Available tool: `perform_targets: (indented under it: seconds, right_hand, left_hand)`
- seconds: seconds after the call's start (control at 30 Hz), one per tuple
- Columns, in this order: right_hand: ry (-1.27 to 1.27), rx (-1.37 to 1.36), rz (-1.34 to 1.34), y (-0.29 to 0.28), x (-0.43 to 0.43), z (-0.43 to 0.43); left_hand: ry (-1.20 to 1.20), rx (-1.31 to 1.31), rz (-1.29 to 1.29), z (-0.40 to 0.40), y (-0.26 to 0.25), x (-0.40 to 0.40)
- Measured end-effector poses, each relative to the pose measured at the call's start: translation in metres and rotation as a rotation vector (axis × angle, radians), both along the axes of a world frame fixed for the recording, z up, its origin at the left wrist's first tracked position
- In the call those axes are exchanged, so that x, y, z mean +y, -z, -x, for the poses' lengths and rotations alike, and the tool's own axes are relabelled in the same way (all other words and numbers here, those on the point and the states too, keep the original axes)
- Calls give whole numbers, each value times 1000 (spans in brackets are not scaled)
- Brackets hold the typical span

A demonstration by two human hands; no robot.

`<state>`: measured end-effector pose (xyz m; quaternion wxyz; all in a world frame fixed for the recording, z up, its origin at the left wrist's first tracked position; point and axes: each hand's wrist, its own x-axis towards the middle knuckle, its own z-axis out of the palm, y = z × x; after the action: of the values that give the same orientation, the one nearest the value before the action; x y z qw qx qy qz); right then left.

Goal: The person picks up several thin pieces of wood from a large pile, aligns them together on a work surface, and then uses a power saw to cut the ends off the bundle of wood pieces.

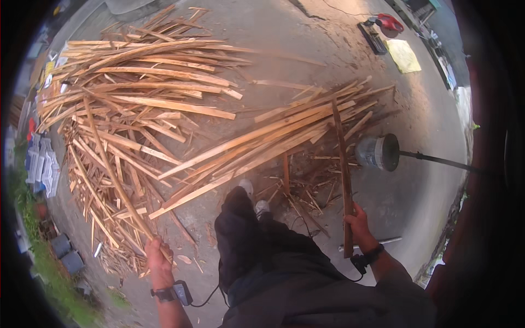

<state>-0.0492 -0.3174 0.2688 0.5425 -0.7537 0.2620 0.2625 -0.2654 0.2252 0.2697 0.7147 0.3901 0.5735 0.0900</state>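
Observation:
My left hand (pixel 158 258) grips the near end of a long wooden strip (pixel 112 176), which reaches away over the left part of a large wood pile (pixel 135 135). On the other side, my right hand (pixel 360 224) is closed around a darker, rough-edged wooden slat (pixel 342 164). That slat points away from me, its far end over a stack of long, pale-edged boards (pixel 262 139). The boards lie slantwise on the ground just beyond my shoes (pixel 246 186). Each wrist wears a strapped device with a cable.
A round bucket-like container (pixel 376 151) with a dark pole stands right of the stack. Farther off are a red-and-black power saw (pixel 381 30) and a yellow cloth or sack (pixel 403 56). Wood scraps (pixel 311 184) litter the concrete. White plastic crates (pixel 43 164) and grey pots (pixel 67 254) line the left.

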Motion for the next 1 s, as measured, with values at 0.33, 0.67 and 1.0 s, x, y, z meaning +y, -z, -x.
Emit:
perform_targets:
  seconds: [0.33, 0.67, 1.0]
  right_hand:
    - [358, 10, -119, -5, 1, 107]
    - [442, -107, -94, -33, 54, 197]
    - [456, -203, -110, -40, 55, 264]
  left_hand:
    - [116, 52, -130, 29, 50, 56]
    - [216, 35, -139, 47, 57, 70]
    - [182, -130, -126, 58, -28, 63]
